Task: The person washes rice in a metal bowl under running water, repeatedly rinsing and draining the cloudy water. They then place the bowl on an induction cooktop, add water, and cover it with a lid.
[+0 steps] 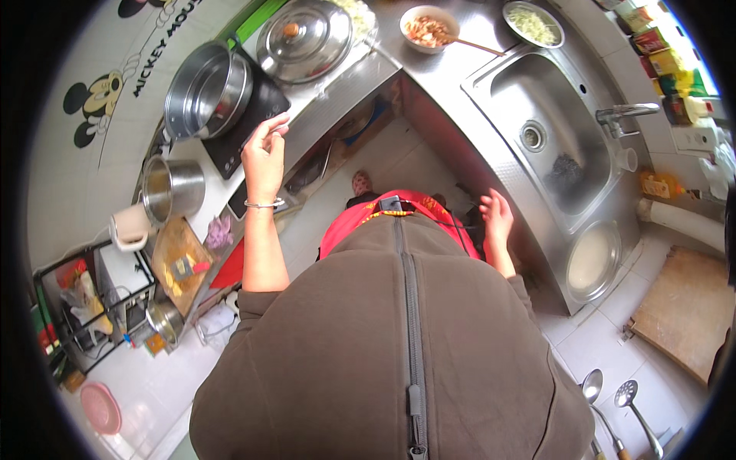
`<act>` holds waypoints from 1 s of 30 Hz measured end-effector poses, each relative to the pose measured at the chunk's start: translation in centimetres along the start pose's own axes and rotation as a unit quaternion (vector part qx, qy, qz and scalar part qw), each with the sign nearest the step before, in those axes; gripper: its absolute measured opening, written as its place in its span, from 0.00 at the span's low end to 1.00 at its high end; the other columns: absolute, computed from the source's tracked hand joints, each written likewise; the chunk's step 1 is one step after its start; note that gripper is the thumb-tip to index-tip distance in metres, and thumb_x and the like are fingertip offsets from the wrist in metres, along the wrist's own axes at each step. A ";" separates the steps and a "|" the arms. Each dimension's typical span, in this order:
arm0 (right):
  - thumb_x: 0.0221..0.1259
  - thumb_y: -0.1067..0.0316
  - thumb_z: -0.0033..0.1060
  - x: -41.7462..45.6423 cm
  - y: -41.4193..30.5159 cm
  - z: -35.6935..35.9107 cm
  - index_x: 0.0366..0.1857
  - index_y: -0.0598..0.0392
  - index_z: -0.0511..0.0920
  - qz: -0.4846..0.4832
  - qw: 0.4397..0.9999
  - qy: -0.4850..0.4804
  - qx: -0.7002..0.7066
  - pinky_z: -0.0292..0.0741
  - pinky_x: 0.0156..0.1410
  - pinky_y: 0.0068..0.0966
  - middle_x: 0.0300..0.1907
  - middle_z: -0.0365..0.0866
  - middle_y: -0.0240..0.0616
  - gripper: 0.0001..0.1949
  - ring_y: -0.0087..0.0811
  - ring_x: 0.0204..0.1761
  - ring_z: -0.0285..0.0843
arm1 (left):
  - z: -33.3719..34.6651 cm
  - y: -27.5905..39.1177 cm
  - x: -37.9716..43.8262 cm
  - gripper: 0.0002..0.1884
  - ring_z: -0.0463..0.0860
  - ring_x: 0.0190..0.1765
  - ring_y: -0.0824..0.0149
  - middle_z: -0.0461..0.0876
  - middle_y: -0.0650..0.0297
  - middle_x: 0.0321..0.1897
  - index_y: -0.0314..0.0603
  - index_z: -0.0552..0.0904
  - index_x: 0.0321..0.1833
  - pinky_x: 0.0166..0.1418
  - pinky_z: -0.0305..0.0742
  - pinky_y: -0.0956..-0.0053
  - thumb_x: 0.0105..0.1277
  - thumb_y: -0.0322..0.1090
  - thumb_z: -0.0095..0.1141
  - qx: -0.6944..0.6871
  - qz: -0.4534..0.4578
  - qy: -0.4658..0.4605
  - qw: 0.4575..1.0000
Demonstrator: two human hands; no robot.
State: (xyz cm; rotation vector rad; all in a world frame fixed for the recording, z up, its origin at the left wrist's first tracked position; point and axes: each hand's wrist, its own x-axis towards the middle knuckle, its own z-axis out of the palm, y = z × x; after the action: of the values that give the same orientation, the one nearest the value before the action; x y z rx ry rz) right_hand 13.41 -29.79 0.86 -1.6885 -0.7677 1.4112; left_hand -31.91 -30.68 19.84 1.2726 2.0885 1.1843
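My left hand [265,154], with a bangle at its wrist, is raised near the front edge of a black induction cooktop [218,152]. Its fingers are bent loosely and nothing shows in them. A steel steamer pot [198,95] sits on that cooktop, its inside partly visible. Low beside my body, my right hand [498,218] hangs with fingers apart and holds nothing. The steel counter front [483,144] by the sink is nearest to it. Beyond lies a stainless steel sink [535,80] with a dark scouring pad [568,171] in it.
A steel lid [305,34] with a knob lies past the cooktop. A bowl of chopped food [425,31] holds a wooden utensil. Shredded vegetable fills another bowl [532,26]. At left are a steel pot [172,187] and a cutting board [172,259] bearing a cleaver [187,268].
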 end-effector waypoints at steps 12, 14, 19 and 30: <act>0.76 0.60 0.57 7.2 1.7 17.5 0.56 0.56 0.82 0.002 0.935 -0.306 -0.177 0.79 0.43 0.18 0.42 0.87 0.32 0.14 0.20 0.38 0.83 | -4.2 -5.1 -10.2 0.16 0.84 0.58 0.67 0.85 0.59 0.57 0.32 0.81 0.60 0.64 0.74 0.75 0.76 0.23 0.45 0.039 -0.159 -0.120 0.979; 0.73 0.60 0.60 7.0 3.0 20.8 0.53 0.56 0.83 0.024 0.943 -0.297 -0.151 0.82 0.44 0.20 0.40 0.89 0.33 0.14 0.21 0.39 0.86 | -4.4 -6.0 -10.3 0.16 0.85 0.57 0.67 0.85 0.60 0.56 0.33 0.82 0.60 0.63 0.75 0.74 0.75 0.22 0.46 0.039 -0.158 -0.146 0.976; 0.67 0.52 0.67 9.0 10.3 29.4 0.56 0.61 0.82 0.096 0.946 -0.284 -0.121 0.83 0.46 0.24 0.45 0.88 0.38 0.24 0.25 0.42 0.86 | -4.7 -6.8 -8.8 0.17 0.88 0.49 0.62 0.87 0.55 0.50 0.37 0.84 0.55 0.57 0.81 0.70 0.67 0.19 0.49 0.099 -0.026 -0.236 0.966; 0.66 0.64 0.67 11.5 15.1 47.6 0.56 0.64 0.79 0.264 0.929 -0.152 0.211 0.79 0.44 0.28 0.45 0.86 0.38 0.19 0.31 0.40 0.83 | -14.5 -12.5 -12.2 0.17 0.88 0.54 0.61 0.86 0.53 0.54 0.34 0.82 0.57 0.60 0.80 0.70 0.70 0.19 0.47 0.044 -0.196 -0.213 0.956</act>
State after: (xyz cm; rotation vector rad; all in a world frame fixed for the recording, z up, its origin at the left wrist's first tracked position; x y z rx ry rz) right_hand -31.51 -18.77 -21.21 -1.3994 -0.1267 2.0710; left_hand -42.57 -50.46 16.48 0.9774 1.9567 0.5899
